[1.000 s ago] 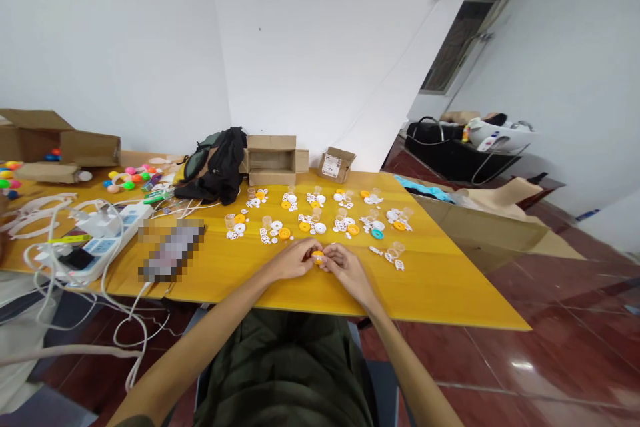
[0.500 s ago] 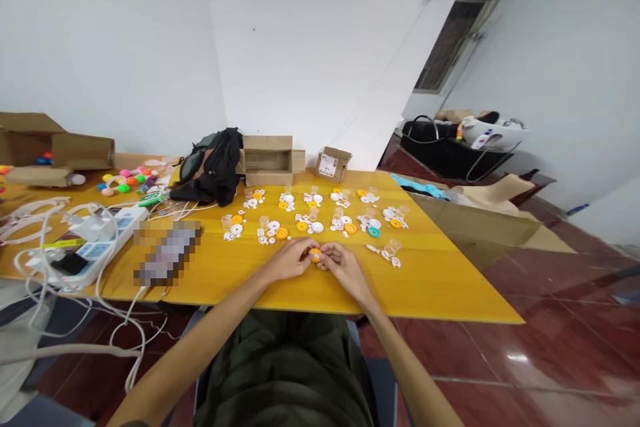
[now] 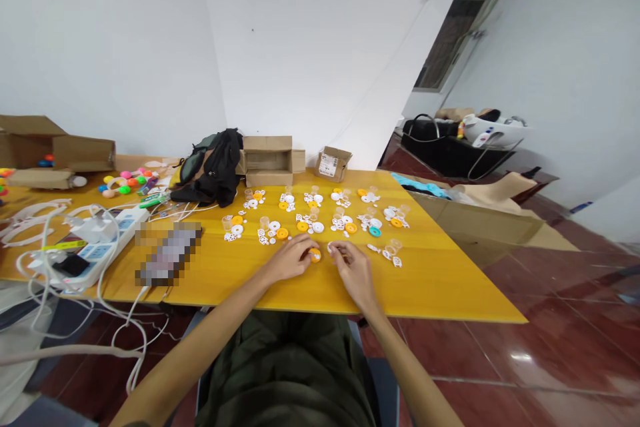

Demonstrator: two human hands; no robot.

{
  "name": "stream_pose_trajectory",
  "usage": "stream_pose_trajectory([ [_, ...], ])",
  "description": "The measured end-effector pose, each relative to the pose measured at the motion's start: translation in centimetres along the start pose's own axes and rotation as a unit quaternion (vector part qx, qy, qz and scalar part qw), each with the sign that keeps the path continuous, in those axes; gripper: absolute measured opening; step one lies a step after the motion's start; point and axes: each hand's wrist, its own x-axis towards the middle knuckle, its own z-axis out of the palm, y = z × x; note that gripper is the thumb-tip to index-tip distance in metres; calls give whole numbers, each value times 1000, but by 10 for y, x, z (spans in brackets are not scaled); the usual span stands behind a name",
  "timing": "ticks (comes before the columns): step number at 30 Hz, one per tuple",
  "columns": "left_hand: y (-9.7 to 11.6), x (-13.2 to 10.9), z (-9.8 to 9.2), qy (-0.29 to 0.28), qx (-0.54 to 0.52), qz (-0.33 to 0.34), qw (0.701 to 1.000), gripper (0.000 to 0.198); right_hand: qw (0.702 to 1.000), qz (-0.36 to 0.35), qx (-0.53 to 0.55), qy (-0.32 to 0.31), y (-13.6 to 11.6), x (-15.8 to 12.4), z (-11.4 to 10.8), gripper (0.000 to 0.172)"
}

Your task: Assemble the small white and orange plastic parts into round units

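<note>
My left hand (image 3: 295, 257) is closed on the edge of a small round orange plastic part (image 3: 315, 255) with something pale in its middle. Just to the right, my right hand (image 3: 351, 263) pinches a small white round piece (image 3: 331, 248), partly covered by the fingers. Beyond the hands lie several groups of small plastic parts: orange discs (image 3: 283, 233), white discs (image 3: 318, 227), clear cups (image 3: 265, 222) and white cut-out pieces (image 3: 263, 237). A teal disc (image 3: 375, 231) and more white cut-outs (image 3: 397, 261) lie right of my right hand.
A power strip (image 3: 107, 247) with tangled white cables and a blurred-out phone-like object (image 3: 170, 253) occupy the left. Behind stand a black bag (image 3: 220, 170), an open cardboard box (image 3: 269, 177) and a smaller box (image 3: 333, 164). Coloured balls (image 3: 124, 189) lie far left.
My right hand has moved a little right, away from the orange part, with the white piece between its fingers. My left hand stays at the orange part.
</note>
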Motion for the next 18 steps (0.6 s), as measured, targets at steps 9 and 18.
stream_pose_trajectory([
  [9, 2, -1, -2, -5, 27, 4, 1000, 23, 979, -106, -176, 10, 17, 6, -4, 12],
  [18, 3, -3, -1, -23, 49, 8, 998, 24, 995, -27, -97, -17, 3, 7, -2, 28],
])
